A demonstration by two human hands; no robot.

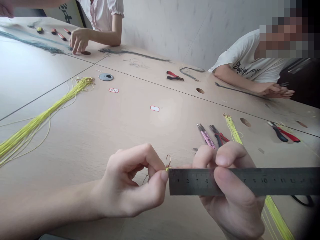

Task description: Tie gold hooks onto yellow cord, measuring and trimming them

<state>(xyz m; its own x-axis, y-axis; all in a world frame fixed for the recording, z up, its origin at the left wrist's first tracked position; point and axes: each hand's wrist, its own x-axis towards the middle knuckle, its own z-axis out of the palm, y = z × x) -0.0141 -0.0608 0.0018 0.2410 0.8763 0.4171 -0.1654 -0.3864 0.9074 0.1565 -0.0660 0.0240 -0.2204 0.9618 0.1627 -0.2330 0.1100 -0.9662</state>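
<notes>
Pinching a metal hook point(168, 162) between thumb and forefinger, our left hand point(132, 185) holds it right at the fingertips, the hook's curl standing up above them and a bit of yellow showing at its foot. Our right hand point(233, 193) grips a steel ruler point(262, 181), thumb pressed on its face and fingers behind. The ruler's low-numbered end sits just beside the hook. On the table point(112, 133) beyond the right hand lie pink thread snips point(206, 136), red-handled pliers point(220, 136) and a bundle of yellow cords point(232, 128).
</notes>
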